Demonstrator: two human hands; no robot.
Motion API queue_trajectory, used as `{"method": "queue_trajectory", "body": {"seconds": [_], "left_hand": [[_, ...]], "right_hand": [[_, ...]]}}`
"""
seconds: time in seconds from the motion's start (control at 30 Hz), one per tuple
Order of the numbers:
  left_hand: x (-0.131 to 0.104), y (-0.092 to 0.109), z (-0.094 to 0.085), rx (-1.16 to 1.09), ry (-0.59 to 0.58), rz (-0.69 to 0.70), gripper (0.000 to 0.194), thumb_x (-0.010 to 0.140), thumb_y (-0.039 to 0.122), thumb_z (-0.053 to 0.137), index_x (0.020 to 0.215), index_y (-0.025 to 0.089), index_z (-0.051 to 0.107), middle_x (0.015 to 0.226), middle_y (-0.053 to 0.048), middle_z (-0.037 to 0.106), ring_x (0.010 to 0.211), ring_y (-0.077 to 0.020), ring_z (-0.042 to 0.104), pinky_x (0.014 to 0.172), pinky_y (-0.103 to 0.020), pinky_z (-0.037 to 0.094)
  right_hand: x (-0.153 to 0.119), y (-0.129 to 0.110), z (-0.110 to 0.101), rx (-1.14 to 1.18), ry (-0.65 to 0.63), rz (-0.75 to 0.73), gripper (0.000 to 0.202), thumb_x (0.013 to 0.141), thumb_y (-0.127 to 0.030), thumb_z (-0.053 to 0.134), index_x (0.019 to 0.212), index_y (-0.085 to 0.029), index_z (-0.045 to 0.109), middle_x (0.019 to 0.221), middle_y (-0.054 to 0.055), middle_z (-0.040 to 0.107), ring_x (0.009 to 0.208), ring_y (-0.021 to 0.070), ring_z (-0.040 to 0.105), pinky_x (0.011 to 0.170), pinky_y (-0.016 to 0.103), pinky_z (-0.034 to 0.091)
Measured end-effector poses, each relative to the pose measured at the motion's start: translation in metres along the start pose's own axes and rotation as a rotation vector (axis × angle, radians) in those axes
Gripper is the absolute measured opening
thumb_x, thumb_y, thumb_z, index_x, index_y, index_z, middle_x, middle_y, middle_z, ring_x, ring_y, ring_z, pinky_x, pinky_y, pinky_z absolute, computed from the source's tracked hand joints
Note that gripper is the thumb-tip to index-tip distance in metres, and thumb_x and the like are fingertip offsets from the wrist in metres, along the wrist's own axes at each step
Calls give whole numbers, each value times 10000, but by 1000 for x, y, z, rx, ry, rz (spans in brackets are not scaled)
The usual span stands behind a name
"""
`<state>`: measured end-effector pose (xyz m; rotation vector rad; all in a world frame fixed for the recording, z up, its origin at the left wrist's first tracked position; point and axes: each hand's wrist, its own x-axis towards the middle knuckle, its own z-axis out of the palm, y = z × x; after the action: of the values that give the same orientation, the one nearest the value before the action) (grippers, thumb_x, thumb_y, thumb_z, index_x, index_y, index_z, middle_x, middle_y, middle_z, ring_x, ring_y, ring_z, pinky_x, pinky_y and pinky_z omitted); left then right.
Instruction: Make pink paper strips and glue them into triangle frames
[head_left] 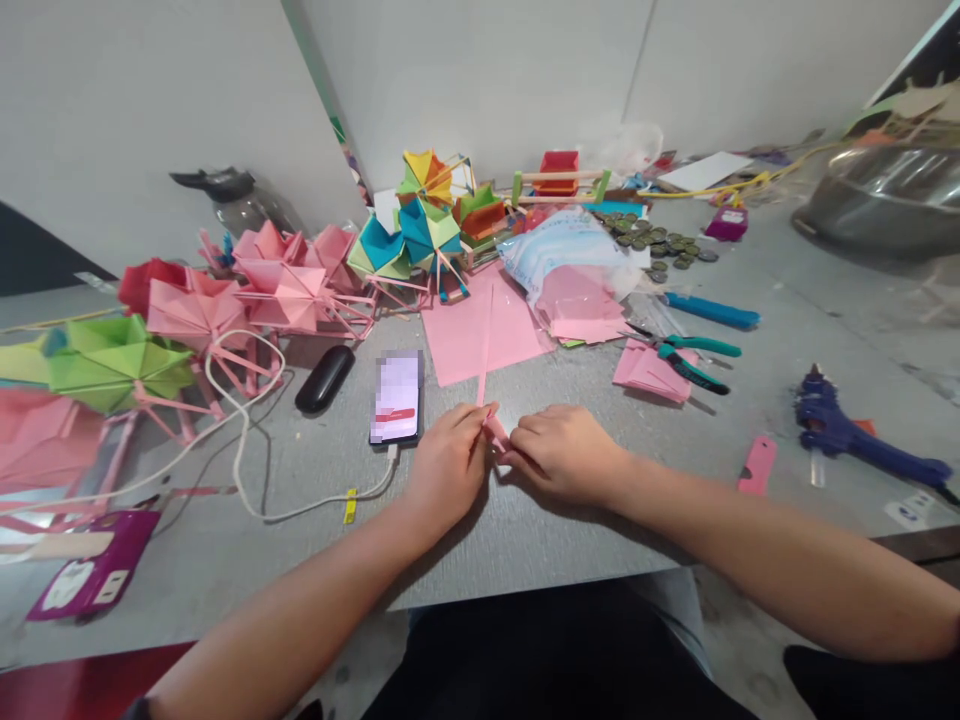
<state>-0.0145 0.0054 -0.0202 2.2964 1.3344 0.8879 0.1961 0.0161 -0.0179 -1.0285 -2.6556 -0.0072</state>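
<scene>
Both my hands meet over a small strip of pink paper [496,432] near the front of the grey table. My left hand [452,460] pinches its upper left end, and my right hand [566,452] has its fingers closed on the lower right end. A long, thin pink paper strip [487,345] runs away from my left fingertips. It lies across a flat pink paper sheet [450,345]. Part of the held piece is hidden under my fingers.
Folded paper umbrellas [289,290] crowd the left and back. A phone [397,400] on a white cable [255,515] lies left of my hands. To the right are pliers [694,360], a blue glue gun [855,435], several coins [660,240] and a metal bowl [885,200].
</scene>
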Motion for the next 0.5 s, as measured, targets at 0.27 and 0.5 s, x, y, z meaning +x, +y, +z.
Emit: {"method": "queue_trajectory", "body": {"seconds": [0.27,0.5], "left_hand": [[0,-3,6,-267,52,-30,270,1069,266,502,1129,180,750,1232,-142,791,1131,-276,757,1009,-461,604],[-3,3,4,-361,119,-1,289,1110,263,452,1220,201,712,1216,-126,799,1148,-249,760,1045,-462,603]], "right_hand": [[-2,-5,0,48,58,-78,397,1127,-355,419,965,-148,717,832,92,728,668,180,560,663,357,281],[-2,-4,1,293,67,-27,310,1103,-316,463,974,-160,698,847,74,728,702,181,602,674,317,369]]}}
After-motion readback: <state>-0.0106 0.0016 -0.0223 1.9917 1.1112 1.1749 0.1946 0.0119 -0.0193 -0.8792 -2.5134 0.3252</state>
